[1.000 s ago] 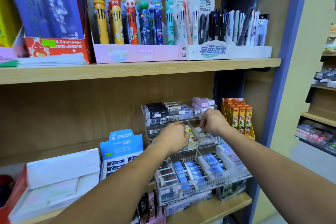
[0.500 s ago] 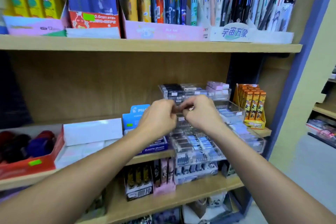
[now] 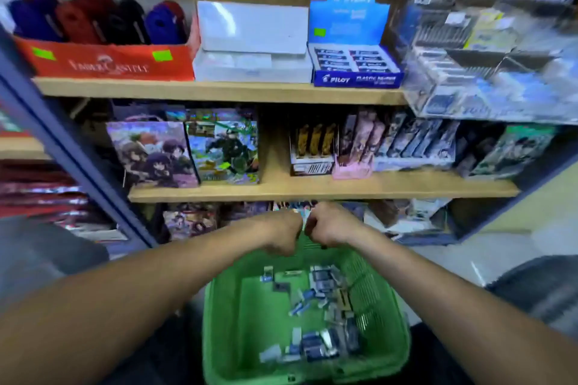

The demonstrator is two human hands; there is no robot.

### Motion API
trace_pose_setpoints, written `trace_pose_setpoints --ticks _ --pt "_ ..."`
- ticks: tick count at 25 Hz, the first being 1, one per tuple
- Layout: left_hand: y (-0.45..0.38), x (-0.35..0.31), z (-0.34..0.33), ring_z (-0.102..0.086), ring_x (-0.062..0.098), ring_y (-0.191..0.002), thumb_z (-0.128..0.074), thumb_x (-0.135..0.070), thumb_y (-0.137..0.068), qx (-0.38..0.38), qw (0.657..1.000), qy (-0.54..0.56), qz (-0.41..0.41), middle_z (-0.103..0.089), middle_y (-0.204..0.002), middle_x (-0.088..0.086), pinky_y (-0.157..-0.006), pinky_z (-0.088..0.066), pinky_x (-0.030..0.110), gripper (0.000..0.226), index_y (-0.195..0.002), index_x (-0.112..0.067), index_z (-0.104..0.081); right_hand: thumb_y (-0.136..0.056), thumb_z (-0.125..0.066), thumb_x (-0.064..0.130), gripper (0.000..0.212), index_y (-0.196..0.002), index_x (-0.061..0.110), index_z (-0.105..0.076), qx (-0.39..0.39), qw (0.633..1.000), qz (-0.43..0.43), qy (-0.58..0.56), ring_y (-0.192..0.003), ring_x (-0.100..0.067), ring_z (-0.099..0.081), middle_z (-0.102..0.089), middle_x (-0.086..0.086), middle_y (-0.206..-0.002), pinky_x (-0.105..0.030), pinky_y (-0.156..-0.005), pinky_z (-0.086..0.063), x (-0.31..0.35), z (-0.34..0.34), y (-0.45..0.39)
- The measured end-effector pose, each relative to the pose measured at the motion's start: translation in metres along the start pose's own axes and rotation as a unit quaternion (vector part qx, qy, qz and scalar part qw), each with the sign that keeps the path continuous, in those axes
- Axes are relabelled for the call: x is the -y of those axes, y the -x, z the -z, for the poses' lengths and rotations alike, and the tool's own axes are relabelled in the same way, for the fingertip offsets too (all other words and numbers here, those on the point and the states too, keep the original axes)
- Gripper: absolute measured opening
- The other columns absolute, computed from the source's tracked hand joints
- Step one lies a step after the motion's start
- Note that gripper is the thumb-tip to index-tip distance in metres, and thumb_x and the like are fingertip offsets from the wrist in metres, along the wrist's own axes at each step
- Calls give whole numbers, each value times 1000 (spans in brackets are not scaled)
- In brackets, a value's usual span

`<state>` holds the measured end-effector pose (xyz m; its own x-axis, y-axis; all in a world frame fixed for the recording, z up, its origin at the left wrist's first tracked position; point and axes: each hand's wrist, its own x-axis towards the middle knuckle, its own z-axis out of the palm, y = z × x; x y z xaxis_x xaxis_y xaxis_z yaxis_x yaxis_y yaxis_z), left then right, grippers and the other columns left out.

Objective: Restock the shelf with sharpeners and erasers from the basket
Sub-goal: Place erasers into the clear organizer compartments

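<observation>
Green basket [image 3: 225,337] sits under both fists: left hand [image 3: 283,236], right hand [image 3: 325,226]; contents untellable.

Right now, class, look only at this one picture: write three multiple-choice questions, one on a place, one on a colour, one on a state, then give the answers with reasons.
1. Where does the blue Pilot eraser box stand?
A. in the basket
B. on the upper shelf, right of the white box
C. on the floor

2. What colour is the basket?
A. red
B. grey
C. green

3. How are the two hands?
A. both curled, close together over the basket's far rim
B. flat on the shelf
C. far apart

Answers: B, it stands beside the white box on the shelf; C, its walls and floor are green; A, the left hand and right hand nearly meet there.
</observation>
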<state>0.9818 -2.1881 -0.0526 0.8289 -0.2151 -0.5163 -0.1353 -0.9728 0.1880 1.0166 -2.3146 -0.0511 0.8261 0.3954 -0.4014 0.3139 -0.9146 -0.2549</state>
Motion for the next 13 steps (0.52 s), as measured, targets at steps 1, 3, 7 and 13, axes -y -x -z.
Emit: trace_pose_setpoints --ticks 1,3,7,13 --pt "-15 5 -27 -58 26 -68 -56 -8 -84 44 999 22 -3 -70 -85 16 -59 -49 33 9 -85 -3 -63 -86 -56 11 21 -99 4 -71 39 999 -8 22 -97 -28 -70 -72 -18 -101 -31 -73 -53 -5 -26 -9" --pt "-41 13 -76 -60 24 -64 -61 -9 -87 112 992 64 6 -71 -88 16 -55 -52 32 18 -99 2 -67 -89 -54 10 23 -103 0 -69 108 992 -14 59 -97 -29 -69 -71 -18 -104 -34 -76 -54 -19 -73 -26" --pt "-68 37 -148 -64 29 -105 -63 -30 -94 96 987 111 71 -65 -122 15 -86 -51 33 43 -128 -4 -60 -93 -54 11 36 -125 -2 -59 149 985 -69 55 -111 -31 -63 -63 -20 -125 -33 -90 -50 -62 -142 -45" --pt "-92 77 -226 -61 29 -114 -73 -15 -84 39 901 335 275 -56 -135 17 -86 -50 28 67 -141 -1 -41 -89 -61 18 54 -134 -6 -41 70 985 -144 60 -120 -34 -50 -49 -23 -133 -37 -101 -43 -89 -216 -63"
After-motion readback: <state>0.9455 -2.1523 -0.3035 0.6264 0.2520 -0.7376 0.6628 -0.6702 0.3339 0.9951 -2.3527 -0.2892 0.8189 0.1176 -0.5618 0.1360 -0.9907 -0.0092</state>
